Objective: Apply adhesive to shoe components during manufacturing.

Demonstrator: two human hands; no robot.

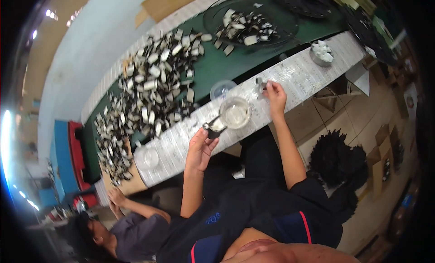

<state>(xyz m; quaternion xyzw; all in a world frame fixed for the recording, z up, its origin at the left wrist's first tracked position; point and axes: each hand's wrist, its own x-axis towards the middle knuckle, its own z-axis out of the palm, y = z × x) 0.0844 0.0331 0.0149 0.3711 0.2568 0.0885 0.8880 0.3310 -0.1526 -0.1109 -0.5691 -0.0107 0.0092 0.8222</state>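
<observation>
The left hand [199,149] is partly closed, its thumb and fingers gripping a black-and-white piece [214,130] from below, near the edge of the surface [294,75]. The piece is right at the lower-left side of a round tub [248,113]; whether the two touch is hard to tell. The right hand [277,99] is raised to the right of the tub, thumb and fingertips drawn together on a small grey item [261,85], whose exact form is blurred.

The tub stands on the whitish strip along the near side of the surface, with something pale inside that cannot be made out. Just beyond it sits a shallow clear dish [222,89], its contents unclear. Farther left, a pale, see-through container [147,158] stands near the end of the strip; what it holds cannot be told. Toward the right end, a round metal tin [322,62] is heaped with white, crumpled-looking bits.

Across the green part of the surface spreads a large pile of black-and-white pieces [152,84], and a smaller heap [247,27] lies farther right. At lower left, a co-worker's hands [117,197] are close together beside a cardboard sheet [131,179].
</observation>
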